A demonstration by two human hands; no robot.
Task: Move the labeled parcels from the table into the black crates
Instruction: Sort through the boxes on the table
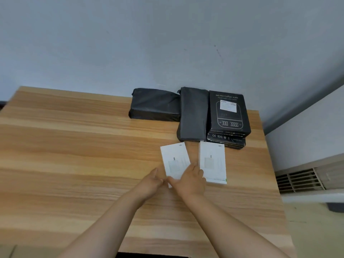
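White carton [175, 160], stiff, light, flat on table [74, 146]; gripped at near corner by left hand [149, 183] and right hand [191, 180]; best lifted by long edges.

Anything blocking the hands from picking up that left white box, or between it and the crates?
Nothing blocks the grasp: both the left hand and right hand already touch the left white box at its near end. No black crate is in view, so that path cannot be judged.

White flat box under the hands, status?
Both hands at its near end: left hand, right hand resting on white flat box. No firm grip visible. Nothing blocking; crates unseen.
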